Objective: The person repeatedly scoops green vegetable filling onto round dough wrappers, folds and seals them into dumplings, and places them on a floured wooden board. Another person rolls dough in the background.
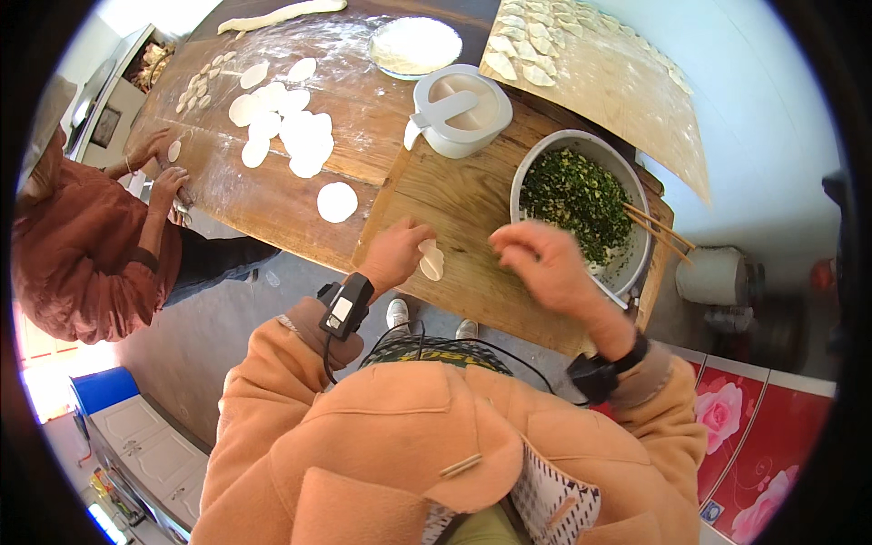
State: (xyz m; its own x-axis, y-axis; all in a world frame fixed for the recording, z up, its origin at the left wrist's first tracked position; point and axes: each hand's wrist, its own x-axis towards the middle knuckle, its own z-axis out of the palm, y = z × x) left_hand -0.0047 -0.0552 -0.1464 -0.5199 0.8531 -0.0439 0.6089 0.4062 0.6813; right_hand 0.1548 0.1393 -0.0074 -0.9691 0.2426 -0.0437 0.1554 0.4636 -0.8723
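Over the near part of the wooden table, my left hand (399, 252) is closed on the edge of a dumpling wrapper (431, 262), which hangs from the fingertips, pale and slightly folded. My right hand (545, 263) is beside the near left rim of a big bowl (520, 173). Motion smears its curled fingers, so whether they pinch anything does not show. Chopped green filling (577, 200) fills much of the bowl. A pair of chopsticks (663, 229) leans over its right side. Round flat wrappers (307, 143) lie in an overlapping group to the left, with one single wrapper (337, 203) nearer me.
A white lidded pitcher (460, 113) and a bowl of flour (416, 45) stand beyond my hands. Rows of dumplings (536, 41) sit on a floured board (627, 100). Dough pieces (202, 84) and a dough roll (280, 15) lie far left. A co-worker (100, 241) works at the left edge.
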